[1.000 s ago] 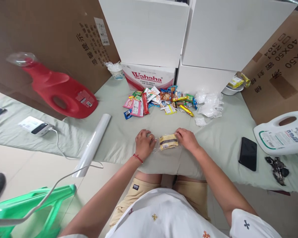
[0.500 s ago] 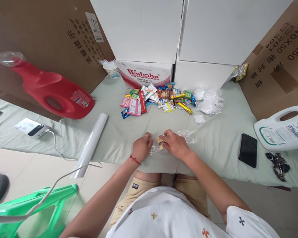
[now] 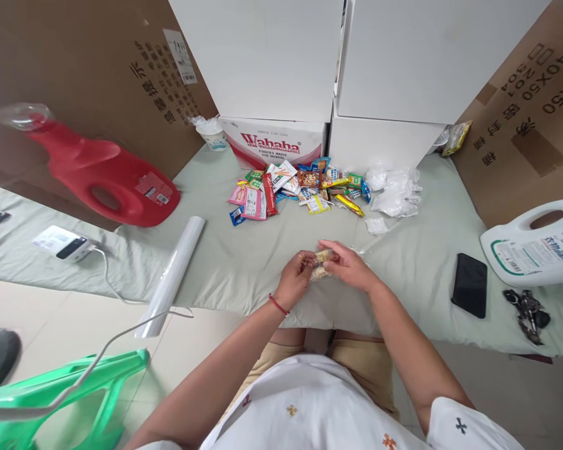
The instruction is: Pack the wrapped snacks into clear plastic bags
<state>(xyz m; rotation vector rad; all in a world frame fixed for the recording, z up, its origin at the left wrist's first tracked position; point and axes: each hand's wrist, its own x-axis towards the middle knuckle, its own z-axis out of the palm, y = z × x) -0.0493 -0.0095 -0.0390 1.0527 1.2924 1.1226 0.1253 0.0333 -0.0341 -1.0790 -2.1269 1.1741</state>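
A small yellowish snack packet (image 3: 319, 270) with clear plastic film around it is between my two hands, close to the table's front edge. My left hand (image 3: 296, 276) pinches its left end, thumb and fingers together. My right hand (image 3: 349, 265) closes around its right side, with fingers over the far edge and the thumb on the near side. Part of the film shows behind my right hand; the rest is hidden under the fingers. Beyond my hands lies a pile of wrapped snacks (image 3: 281, 190), and to its right are several clear plastic-wrapped bundles (image 3: 396, 190).
A plastic film roll (image 3: 176, 265) overhangs the table's front edge at left. A red detergent bottle (image 3: 107, 172) and a white power bank (image 3: 68, 242) lie beyond it. At right are a black phone (image 3: 469, 284), keys (image 3: 528, 315) and a white jug (image 3: 535, 244). Boxes (image 3: 276, 140) stand behind.
My left hand has moved right and my right hand slightly right, bringing both closer around the packet. The film spread beyond my right hand has been drawn in, and less of it shows.
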